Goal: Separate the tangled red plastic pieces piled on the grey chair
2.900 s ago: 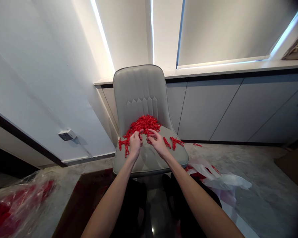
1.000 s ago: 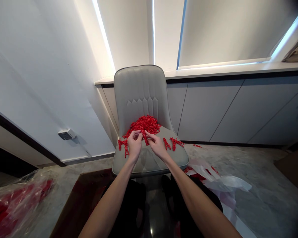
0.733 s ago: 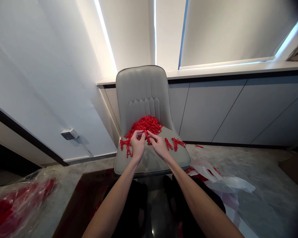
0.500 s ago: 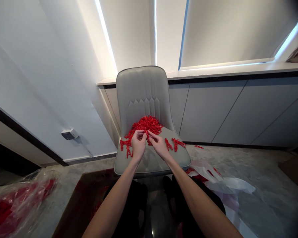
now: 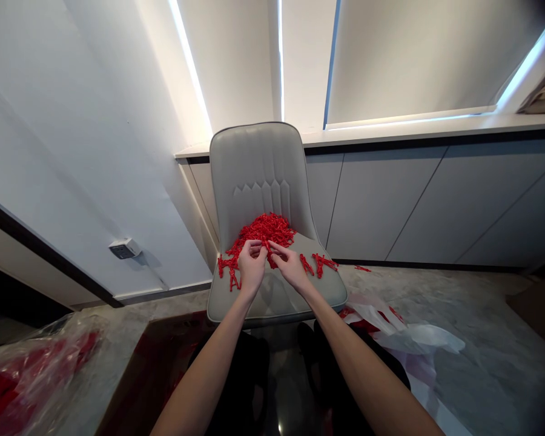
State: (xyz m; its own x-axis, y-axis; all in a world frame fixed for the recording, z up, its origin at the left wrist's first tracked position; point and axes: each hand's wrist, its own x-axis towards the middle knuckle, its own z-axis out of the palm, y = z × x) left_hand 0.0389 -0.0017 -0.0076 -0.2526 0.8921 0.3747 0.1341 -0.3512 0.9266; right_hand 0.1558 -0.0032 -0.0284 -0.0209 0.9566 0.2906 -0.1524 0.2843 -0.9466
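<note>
My left hand (image 5: 252, 265) and my right hand (image 5: 289, 265) meet over the front of a red heap, fingertips pinched together. Between them is a small glossy red piece (image 5: 267, 246), mostly covered by the fingers; its exact kind is too small to make out. Behind the hands, a heap of similar thin red pieces (image 5: 270, 225) rests on the seat of a grey padded chair (image 5: 277, 303). A few red pieces (image 5: 229, 264) lie left of my left hand, some joined in forked shapes. More red pieces (image 5: 323, 264) lie to the right of my right hand.
A clear plastic bag with red contents (image 5: 40, 369) lies on the floor at left. An open box (image 5: 140, 357) stands by my legs. White plastic bags (image 5: 418, 339) lie at right, near a stray red piece (image 5: 362, 268). Low cabinets (image 5: 386, 200) stand behind the chair.
The view has shifted slightly. Both hands stay pinched over the heap, with only small finger movements around the red piece.
</note>
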